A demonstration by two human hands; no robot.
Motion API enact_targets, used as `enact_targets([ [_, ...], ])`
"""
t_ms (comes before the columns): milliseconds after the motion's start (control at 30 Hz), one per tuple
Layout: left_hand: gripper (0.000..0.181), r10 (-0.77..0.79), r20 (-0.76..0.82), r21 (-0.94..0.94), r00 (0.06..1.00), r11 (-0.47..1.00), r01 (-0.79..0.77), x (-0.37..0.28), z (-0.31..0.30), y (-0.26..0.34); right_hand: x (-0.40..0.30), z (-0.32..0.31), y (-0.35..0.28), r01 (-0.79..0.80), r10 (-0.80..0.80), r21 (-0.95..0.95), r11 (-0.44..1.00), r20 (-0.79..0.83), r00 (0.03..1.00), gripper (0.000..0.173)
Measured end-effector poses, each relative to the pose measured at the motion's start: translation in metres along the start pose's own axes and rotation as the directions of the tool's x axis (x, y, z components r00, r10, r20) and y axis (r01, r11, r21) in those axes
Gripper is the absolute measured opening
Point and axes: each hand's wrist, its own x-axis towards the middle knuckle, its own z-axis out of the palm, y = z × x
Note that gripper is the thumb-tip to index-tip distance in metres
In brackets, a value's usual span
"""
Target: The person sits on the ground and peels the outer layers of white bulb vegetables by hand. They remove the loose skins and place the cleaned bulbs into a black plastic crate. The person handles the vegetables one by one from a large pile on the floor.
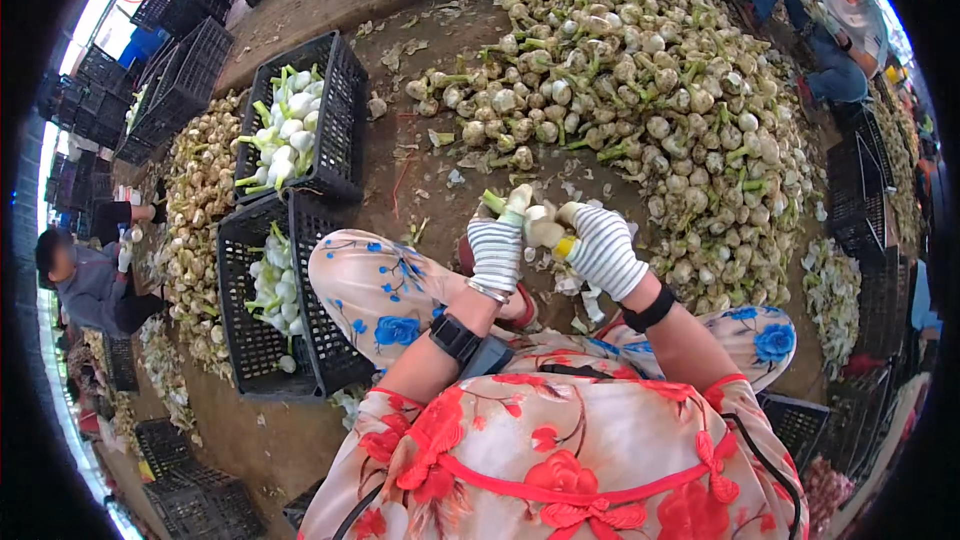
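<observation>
My left hand (498,246), in a grey-and-white striped glove, grips a garlic bulb (538,223) with a short green stem sticking out beyond the fingers. My right hand (609,249), gloved alike, is up against the bulb's right side. A small yellow object (565,246) shows at that hand's fingers, perhaps part of a tool; the rest is hidden. Both hands are above the floor in front of my knees. Beyond them spreads a large heap of unpeeled garlic bulbs (600,82) with green stems.
Two black plastic crates stand to my left: the farther crate (341,120) holds cleaned white garlic (292,127), the nearer crate (259,375) a smaller amount. Garlic skins (450,172) litter the floor. One person (840,22) sits at far right, another (97,285) at left.
</observation>
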Motion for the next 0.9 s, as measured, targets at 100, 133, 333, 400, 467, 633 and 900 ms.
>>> enact_targets([
  [100, 0.023, 0.029, 0.026, 0.059, 0.999, 0.998, -0.030, -0.002, 0.001, 0.006, -0.002, 0.010, 0.015, -0.034, 0.027, 0.238, 0.971, 0.031, 0.999, 0.037],
  [133, 0.023, 0.016, 0.007, 0.074, 1.000, 0.997, -0.016, 0.001, 0.000, 0.009, -0.003, 0.011, 0.015, -0.101, 0.092, 0.410, 0.907, 0.043, 0.995, 0.038],
  [333, 0.028, 0.079, 0.064, 0.152, 0.995, 0.985, -0.088, 0.005, -0.005, -0.006, 0.003, -0.008, -0.008, -0.221, 0.209, 0.045, 0.974, 0.194, 0.959, 0.024],
  [400, 0.028, 0.082, 0.056, 0.135, 0.995, 0.987, -0.089, 0.008, -0.008, -0.015, 0.001, 0.004, 0.001, -0.354, 0.277, 0.395, 0.848, 0.239, 0.931, 0.024],
  [467, 0.029, -0.005, -0.012, 0.156, 1.000, 0.988, 0.007, 0.007, -0.007, -0.012, 0.001, 0.005, 0.012, -0.301, 0.246, 0.418, 0.857, 0.181, 0.952, 0.023],
  [633, 0.029, -0.008, -0.029, 0.196, 1.000, 0.980, 0.013, 0.002, 0.000, 0.004, -0.003, 0.004, 0.012, -0.263, 0.245, 0.471, 0.842, 0.102, 0.964, 0.023],
  [900, 0.025, 0.075, 0.026, 0.148, 0.997, 0.986, -0.078, 0.000, -0.006, 0.001, -0.003, 0.021, 0.024, -0.183, 0.190, 0.189, 0.965, -0.017, 0.982, 0.027],
])
